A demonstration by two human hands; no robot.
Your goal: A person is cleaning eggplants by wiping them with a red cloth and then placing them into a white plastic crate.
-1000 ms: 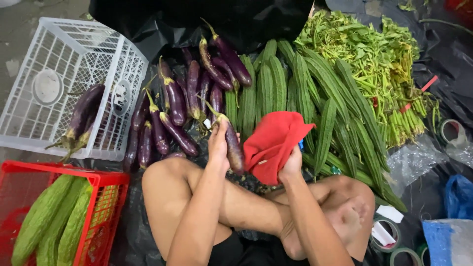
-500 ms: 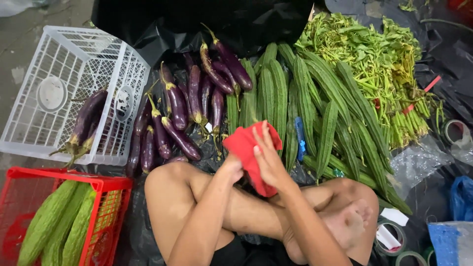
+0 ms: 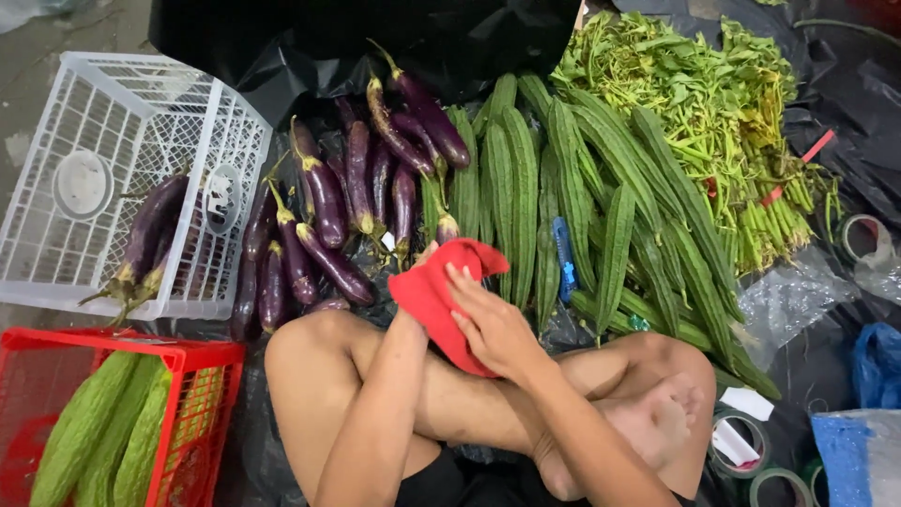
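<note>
My right hand (image 3: 493, 324) presses a red cloth (image 3: 434, 296) from above, fingers spread over it. My left hand (image 3: 413, 314) is mostly hidden under the cloth. It holds a purple eggplant (image 3: 447, 226), of which only the stalk end pokes out at the top. Both hands are over my crossed legs, at the near edge of a pile of purple eggplants (image 3: 324, 202) lying on black plastic sheeting.
A white plastic crate (image 3: 113, 113) at the left holds a few eggplants. A red crate (image 3: 202, 376) at the bottom left holds pale green bitter gourds. Long ridged gourds (image 3: 601, 207), leafy greens (image 3: 713, 103), a blue cutter (image 3: 563, 258) and tape rolls (image 3: 741, 451) lie to the right.
The eggplant, held upright and bare in my left hand a second ago, is now wrapped in the red cloth. My right hand has moved left with the cloth onto it.
</note>
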